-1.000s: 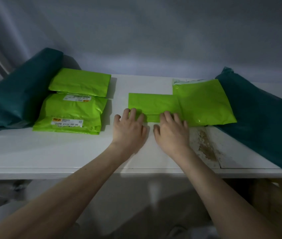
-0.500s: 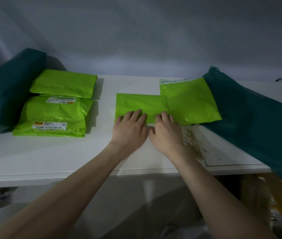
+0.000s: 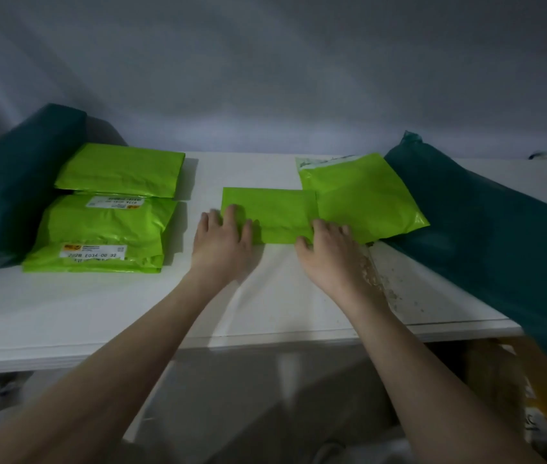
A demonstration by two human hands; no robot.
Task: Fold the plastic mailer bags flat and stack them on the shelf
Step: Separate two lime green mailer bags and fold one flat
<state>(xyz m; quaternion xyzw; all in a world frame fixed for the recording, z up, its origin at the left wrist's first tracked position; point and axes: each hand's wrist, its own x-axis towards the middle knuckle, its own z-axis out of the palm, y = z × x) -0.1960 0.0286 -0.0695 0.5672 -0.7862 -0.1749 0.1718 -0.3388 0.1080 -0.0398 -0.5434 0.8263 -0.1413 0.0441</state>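
The folded green mailer [image 3: 270,214] is pressed flat on the white shelf [image 3: 131,306] under both outstretched arms. The left hand [image 3: 223,241] is laid palm-down with straight fingers on its near left corner, and the right hand [image 3: 329,247] likewise at its near right corner.

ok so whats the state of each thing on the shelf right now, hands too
folded green mailer: flat on the shelf, both hands on its near edge
left hand: fingers straight, pressing its left end
right hand: fingers spread over its right end
unfolded green mailer: lying flat, flap open
labelled mailer stack: stacked, labels up
rear green mailer: folded, lying flat
teal bags: lying unfolded
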